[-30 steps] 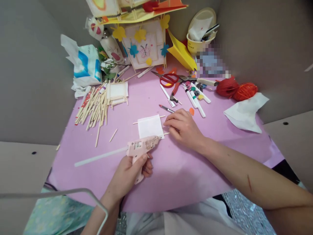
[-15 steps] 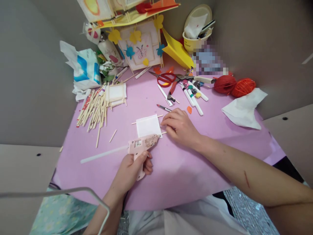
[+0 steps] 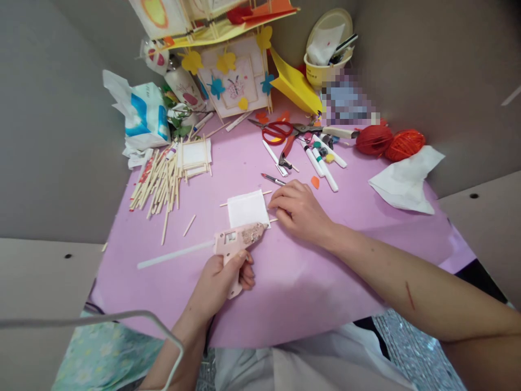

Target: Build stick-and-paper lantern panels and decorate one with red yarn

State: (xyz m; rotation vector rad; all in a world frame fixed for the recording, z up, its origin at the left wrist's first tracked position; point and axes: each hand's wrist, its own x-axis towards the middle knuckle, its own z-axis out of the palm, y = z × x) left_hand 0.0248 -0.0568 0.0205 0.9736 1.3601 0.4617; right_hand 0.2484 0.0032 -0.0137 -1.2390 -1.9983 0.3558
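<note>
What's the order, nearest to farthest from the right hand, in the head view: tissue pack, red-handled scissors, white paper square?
1. White paper square: just left of the right hand.
2. Red-handled scissors: beyond the hand, slightly left.
3. Tissue pack: far left, toward the back.

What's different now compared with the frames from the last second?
The view has shifted slightly. The rear end of the glue stick has moved rightward and looks closer to the glue gun; feeding or tilt, I can't tell. Nothing was grasped or released: the left hand still grips the gun, its nozzle near the lower-right corner of the white paper, and the right hand stays by its right edge.
</note>
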